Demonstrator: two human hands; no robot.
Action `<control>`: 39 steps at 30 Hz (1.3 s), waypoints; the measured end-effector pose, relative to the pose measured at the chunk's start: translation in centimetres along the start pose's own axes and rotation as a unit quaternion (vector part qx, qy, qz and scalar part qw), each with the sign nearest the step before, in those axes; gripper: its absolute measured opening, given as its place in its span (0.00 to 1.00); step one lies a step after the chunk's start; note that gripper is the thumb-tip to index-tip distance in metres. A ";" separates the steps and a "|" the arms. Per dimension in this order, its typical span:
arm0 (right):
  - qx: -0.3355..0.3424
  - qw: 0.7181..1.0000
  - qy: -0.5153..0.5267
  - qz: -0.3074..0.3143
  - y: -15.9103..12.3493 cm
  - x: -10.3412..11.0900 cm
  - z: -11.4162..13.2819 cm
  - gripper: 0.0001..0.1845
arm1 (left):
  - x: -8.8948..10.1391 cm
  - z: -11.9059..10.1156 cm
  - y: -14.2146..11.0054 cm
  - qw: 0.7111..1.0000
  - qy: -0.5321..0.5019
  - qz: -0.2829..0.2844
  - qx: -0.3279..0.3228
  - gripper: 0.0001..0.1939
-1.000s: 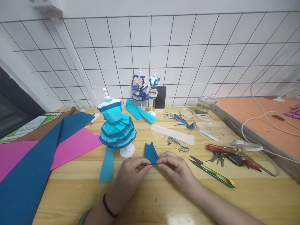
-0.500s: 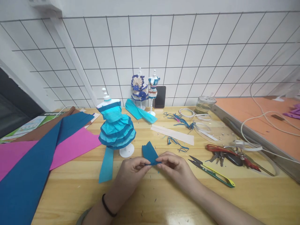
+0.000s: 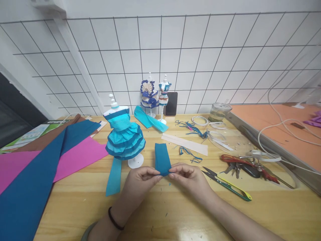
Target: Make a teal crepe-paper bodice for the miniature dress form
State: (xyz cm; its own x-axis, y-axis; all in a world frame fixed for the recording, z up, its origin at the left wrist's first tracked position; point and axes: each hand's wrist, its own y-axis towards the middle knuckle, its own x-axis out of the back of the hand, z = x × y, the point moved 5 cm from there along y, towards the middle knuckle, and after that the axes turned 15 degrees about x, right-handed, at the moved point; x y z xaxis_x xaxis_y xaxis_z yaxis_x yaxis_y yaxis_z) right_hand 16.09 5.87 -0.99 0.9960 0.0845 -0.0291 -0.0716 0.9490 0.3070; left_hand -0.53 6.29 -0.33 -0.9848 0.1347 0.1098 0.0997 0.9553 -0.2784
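Observation:
A strip of dark teal crepe paper [image 3: 162,157] is stretched between my hands, its near edge pinched at both corners. My left hand [image 3: 144,180] grips the left corner between thumb and fingers. At the right corner, my right hand [image 3: 189,177] pinches the same strip. The rest of the paper extends away from me over the table. Left of it stands a small white mannequin [image 3: 112,104] in a ruffled turquoise dress [image 3: 125,140] with dark teal edging. A turquoise strip [image 3: 114,177] hangs or lies below the dress. Thread snips [image 3: 227,184] with yellow-green handles lie right of my right hand.
Large blue [image 3: 30,187] and pink paper sheets [image 3: 82,157] cover the left side. Two smaller dressed mannequins [image 3: 149,97] and a phone [image 3: 171,103] stand by the tiled wall. Keys [image 3: 235,169], a pale strip [image 3: 185,144], blue scraps [image 3: 189,154] and a glass jar [image 3: 218,112] are at right.
The paper strip has straightened; its far part now shows longer and flatter, pointing away from me. Both hands keep pinching its near edge in nearly the same place.

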 end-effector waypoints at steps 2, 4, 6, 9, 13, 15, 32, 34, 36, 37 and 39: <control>0.000 1.000 0.002 -0.006 0.0 0.0 0.0 0.09 | 0.1 -0.1 0.0 1.000 -0.003 -0.008 -0.017 0.05; 0.000 1.000 0.004 -0.008 0.0 0.0 0.1 0.09 | 0.1 -0.3 0.0 0.999 0.002 -0.012 -0.030 0.04; 0.002 1.000 0.007 -0.009 0.1 0.0 0.2 0.08 | 0.1 -0.4 0.0 0.999 0.005 -0.013 -0.036 0.04; 0.011 1.000 0.008 -0.005 0.1 -0.1 0.4 0.08 | 0.1 -0.5 -0.1 0.999 0.006 -0.012 -0.031 0.04; 0.008 1.000 0.014 -0.004 0.2 -0.2 0.5 0.08 | 0.0 -0.3 -0.2 1.000 0.008 -0.007 -0.012 0.06; 0.006 1.000 0.017 -0.010 0.1 -0.2 0.4 0.08 | 0.1 -0.2 -0.2 1.000 0.013 -0.008 0.001 0.06; -0.049 0.998 0.045 -0.011 -0.1 -0.3 -0.1 0.12 | -0.4 0.0 -0.1 0.998 -0.043 0.039 0.018 0.16; -0.041 0.998 0.044 -0.004 -0.1 -0.4 0.2 0.13 | -0.8 0.1 -0.1 0.996 -0.060 0.069 0.025 0.25; -0.039 0.998 0.044 0.004 -0.1 -0.4 0.3 0.14 | -1.2 0.2 -0.1 0.989 -0.096 0.112 0.032 0.36; -0.040 0.998 0.044 0.009 -0.2 -0.5 0.3 0.14 | -1.4 0.2 -0.2 0.984 -0.116 0.135 0.035 0.40; -0.042 0.998 0.047 0.022 -0.2 -0.6 0.2 0.15 | -1.7 0.2 -0.2 0.976 -0.142 0.163 0.039 0.44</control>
State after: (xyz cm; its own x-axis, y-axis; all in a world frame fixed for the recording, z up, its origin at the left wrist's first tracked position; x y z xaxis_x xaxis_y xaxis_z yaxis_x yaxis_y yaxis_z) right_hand 15.50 5.52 -0.83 0.9827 0.1513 -0.1069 -0.1236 0.9653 0.2298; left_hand 1.12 5.84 -0.62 -0.9037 0.3388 -0.2619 0.4135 0.8494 -0.3280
